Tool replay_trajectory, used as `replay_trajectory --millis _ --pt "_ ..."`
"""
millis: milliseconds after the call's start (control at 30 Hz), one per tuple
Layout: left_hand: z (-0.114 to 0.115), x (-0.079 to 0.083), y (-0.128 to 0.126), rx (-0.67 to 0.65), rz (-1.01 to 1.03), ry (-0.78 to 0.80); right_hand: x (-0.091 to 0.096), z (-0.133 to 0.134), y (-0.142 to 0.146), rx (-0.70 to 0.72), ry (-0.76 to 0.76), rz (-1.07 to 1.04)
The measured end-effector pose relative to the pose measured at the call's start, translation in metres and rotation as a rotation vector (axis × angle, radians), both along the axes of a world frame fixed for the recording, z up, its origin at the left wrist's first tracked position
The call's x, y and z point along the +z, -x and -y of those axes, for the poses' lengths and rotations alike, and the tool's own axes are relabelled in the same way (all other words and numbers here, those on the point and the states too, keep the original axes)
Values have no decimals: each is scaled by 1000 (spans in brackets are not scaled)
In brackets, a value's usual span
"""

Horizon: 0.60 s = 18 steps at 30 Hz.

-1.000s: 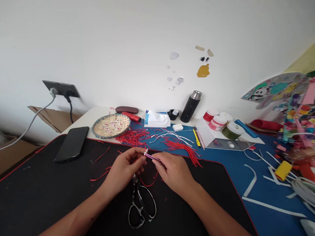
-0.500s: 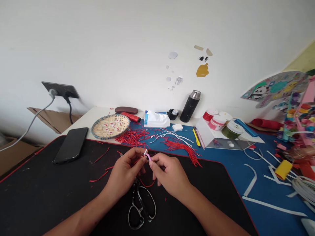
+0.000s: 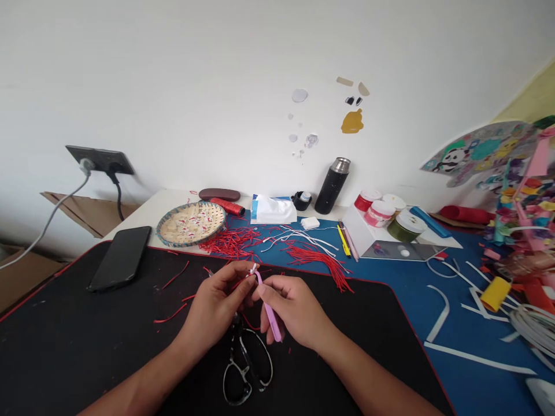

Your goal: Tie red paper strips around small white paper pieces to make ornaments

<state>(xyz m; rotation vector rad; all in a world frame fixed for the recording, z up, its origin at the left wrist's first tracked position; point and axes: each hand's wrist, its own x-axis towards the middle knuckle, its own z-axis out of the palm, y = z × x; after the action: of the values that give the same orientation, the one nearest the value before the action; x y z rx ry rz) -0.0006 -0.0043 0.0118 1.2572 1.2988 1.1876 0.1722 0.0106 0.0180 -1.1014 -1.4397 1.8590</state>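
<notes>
Pink tool (image 3: 269, 309) sits just above the scissors (image 3: 247, 361), right hand (image 3: 295, 309) fingers closed round it. Left hand (image 3: 219, 300) fingers pinch a small white piece (image 3: 252, 269) w/ red strip at its tip. Best: keep both hands low and close, grip near the tip, turn slow. Basket (image 3: 191, 222) well beyond the scissors.

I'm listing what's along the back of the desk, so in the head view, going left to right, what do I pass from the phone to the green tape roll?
Phone → woven basket → tissue pack → black flask → red-lidded jars → green tape roll.
</notes>
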Motion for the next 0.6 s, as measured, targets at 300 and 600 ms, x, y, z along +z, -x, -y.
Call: replay_trajectory --millis 300,600 --pt "-1 -2 2 -19 14 5 -5 0 1 5 129 -106" --pt "-4 -1 1 -50 89 87 -3 1 3 26 135 -95"
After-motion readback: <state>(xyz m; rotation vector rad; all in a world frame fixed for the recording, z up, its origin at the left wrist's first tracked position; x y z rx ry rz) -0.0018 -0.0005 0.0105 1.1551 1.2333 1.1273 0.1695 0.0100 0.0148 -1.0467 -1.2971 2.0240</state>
